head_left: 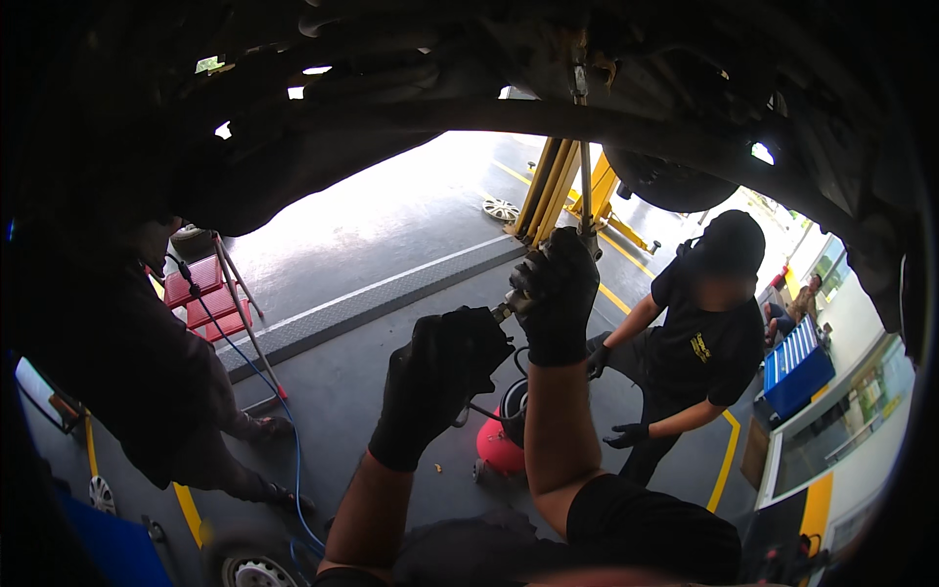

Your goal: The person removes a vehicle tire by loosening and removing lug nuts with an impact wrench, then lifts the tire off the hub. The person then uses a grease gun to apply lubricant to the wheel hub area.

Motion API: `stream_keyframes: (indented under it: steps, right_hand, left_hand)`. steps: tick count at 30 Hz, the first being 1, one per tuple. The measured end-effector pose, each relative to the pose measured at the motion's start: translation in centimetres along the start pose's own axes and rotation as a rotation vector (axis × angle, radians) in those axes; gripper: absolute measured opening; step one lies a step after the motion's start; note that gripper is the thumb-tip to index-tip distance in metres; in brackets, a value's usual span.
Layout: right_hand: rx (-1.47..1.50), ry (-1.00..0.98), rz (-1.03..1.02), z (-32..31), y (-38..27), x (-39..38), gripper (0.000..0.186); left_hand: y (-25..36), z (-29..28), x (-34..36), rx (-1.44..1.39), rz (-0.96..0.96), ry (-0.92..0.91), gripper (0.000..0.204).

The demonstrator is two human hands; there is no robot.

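Beneath the dark vehicle underside [440, 119], a metal tool [503, 312] sits in my closed, two-handed grip.
My left hand [440, 367] wraps its lower end and my right hand [557, 293] grips it higher up, with a short bare stretch showing between them; just above my right hand, a long thin rod [586, 186] rises toward the underside.
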State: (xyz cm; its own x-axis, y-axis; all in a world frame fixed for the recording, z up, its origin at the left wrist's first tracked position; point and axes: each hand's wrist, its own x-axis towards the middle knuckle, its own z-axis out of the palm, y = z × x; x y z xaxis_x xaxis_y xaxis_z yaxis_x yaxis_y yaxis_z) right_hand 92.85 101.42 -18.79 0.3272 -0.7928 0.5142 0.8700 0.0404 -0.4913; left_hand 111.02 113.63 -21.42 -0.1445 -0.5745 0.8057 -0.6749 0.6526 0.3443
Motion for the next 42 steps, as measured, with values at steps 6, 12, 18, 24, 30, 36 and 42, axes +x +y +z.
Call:
stream_keyframes:
  steps: [6,12,18,24,30,36,42]
  right_hand:
    - [0.023,-0.109,0.030,0.3,-0.2,0.1,0.034]
    - [-0.188,-0.005,-0.049,0.8,0.3,1.9,0.034]
    - [0.005,0.102,-0.026,2.5,0.4,1.2,0.037]
    - [0.274,-0.047,0.143,2.4,2.4,2.6,0.041]
    - [0.017,0.450,-0.136,3.9,3.3,2.5,0.024]
    - [-0.058,0.535,-0.593,7.3,6.1,-0.1,0.028]
    - [-0.019,0.400,-0.355,7.0,4.1,-1.1,0.023]
  left_hand:
    - [-0.3,0.4,0.0,0.127,0.085,0.034,0.028]
    - [-0.5,1.0,1.0,0.057,0.023,0.078,0.027]
    - [0.7,-0.6,0.8,0.183,0.046,0.021,0.026]
    - [0.6,-1.9,-0.4,0.223,-0.006,0.095,0.030]
    - [0.0,-1.4,0.5,0.293,0.094,0.042,0.033]
    - [0.7,-3.0,1.0,0.247,0.193,-0.001,0.026]
    - [2.2,-1.7,0.4,-0.396,-0.063,0.022,0.025]
